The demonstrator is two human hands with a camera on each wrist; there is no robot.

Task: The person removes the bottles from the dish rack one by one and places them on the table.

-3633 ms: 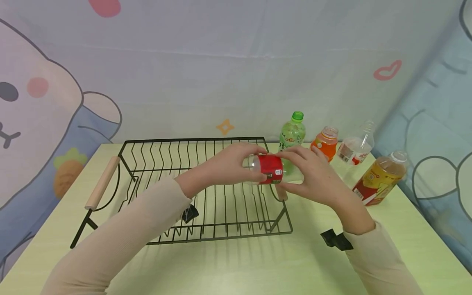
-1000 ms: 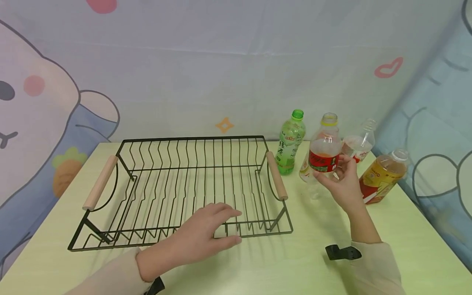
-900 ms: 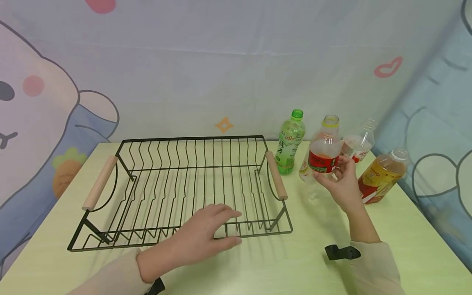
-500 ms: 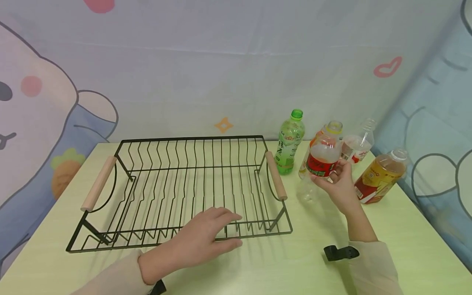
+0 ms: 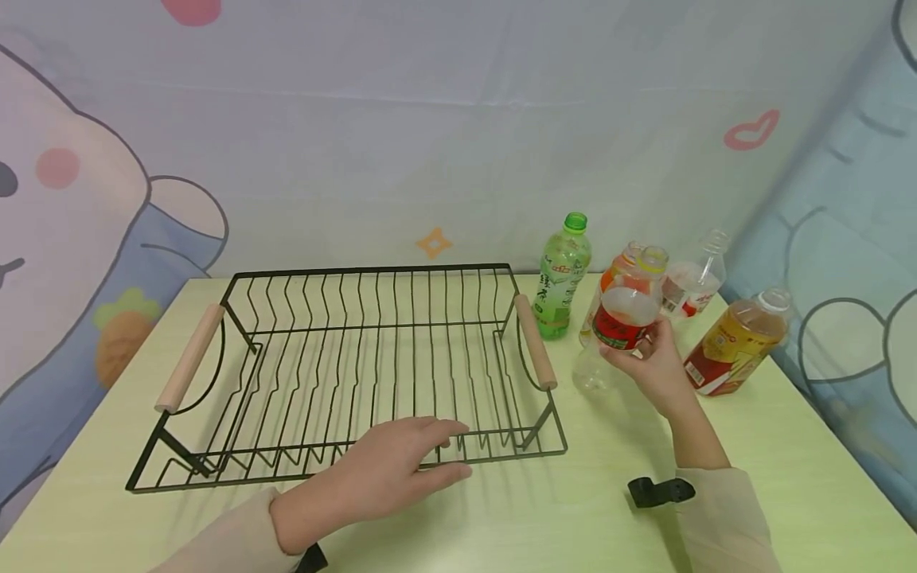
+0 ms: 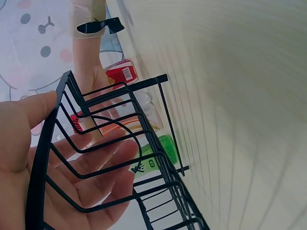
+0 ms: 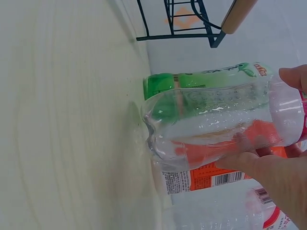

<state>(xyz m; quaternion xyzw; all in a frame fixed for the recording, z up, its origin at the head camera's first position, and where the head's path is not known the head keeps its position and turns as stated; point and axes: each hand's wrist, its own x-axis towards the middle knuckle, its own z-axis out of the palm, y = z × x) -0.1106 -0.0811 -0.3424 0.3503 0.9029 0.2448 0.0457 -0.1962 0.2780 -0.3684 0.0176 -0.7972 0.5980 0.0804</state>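
My right hand (image 5: 648, 362) grips a clear plastic bottle (image 5: 609, 362) round its red label, thumb on one side and fingers on the other. The bottle is roughly upright, right of the rack and in front of an orange-labelled bottle (image 5: 614, 274). In the right wrist view its clear base (image 7: 149, 125) is close to the table; I cannot tell if they touch. My left hand (image 5: 380, 469) holds nothing, its fingers loosely extended at the front rail of the black wire dish rack (image 5: 487, 458). Whether it touches the rail is unclear.
A green bottle (image 5: 562, 278) stands between the rack's right wooden handle (image 5: 536, 342) and the held bottle. Behind and right are a clear bottle with a white-and-red label (image 5: 691, 286) and a yellow-and-red bottle (image 5: 738, 346). A printed cloth (image 5: 344, 159) hangs behind the table.
Earlier both hands held the red-labelled bottle sideways above the rack. The left hand has since let go and moved to the front rail; the right hand has brought the bottle rightward, upright and lower.
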